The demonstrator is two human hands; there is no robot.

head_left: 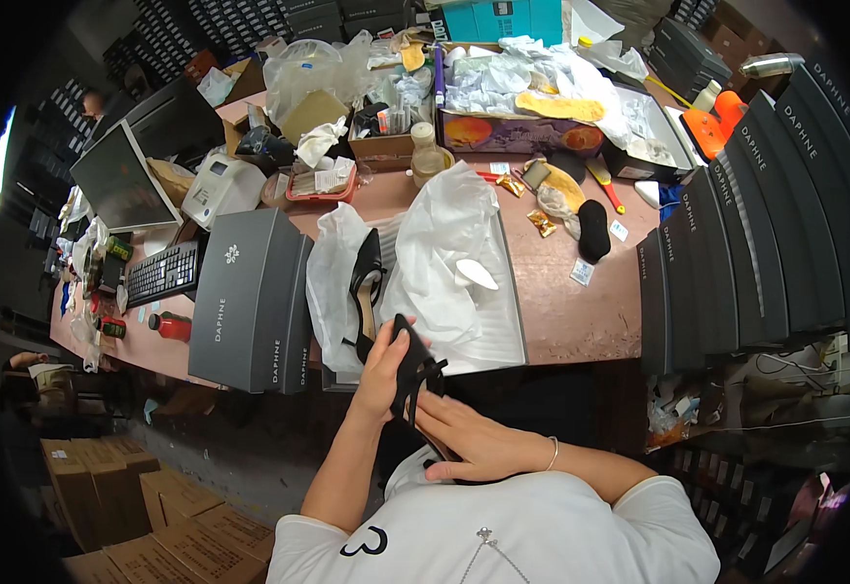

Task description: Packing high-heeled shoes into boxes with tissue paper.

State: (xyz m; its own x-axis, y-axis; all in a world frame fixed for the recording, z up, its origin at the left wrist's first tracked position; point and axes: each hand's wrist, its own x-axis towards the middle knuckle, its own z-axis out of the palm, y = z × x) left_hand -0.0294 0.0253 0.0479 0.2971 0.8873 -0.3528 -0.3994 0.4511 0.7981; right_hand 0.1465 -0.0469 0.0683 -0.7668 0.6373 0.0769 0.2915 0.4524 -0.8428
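left grip [378,378] clasps a black shoe [413,366] while right grip [479,443], unclenched, touches it (grey boxes [252,292] bear pale lettering [221,319]).

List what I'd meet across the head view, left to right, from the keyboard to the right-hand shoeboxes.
Keyboard, left-hand shoeboxes, boxed shoe, held shoe, white oval piece, black pad, right-hand shoeboxes.

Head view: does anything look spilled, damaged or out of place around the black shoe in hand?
No spill or damage stands out. Slightly untidy: gold-wrapped packets and a dark oval item lie loose on the table, right of the open box, apart from the black shoe.
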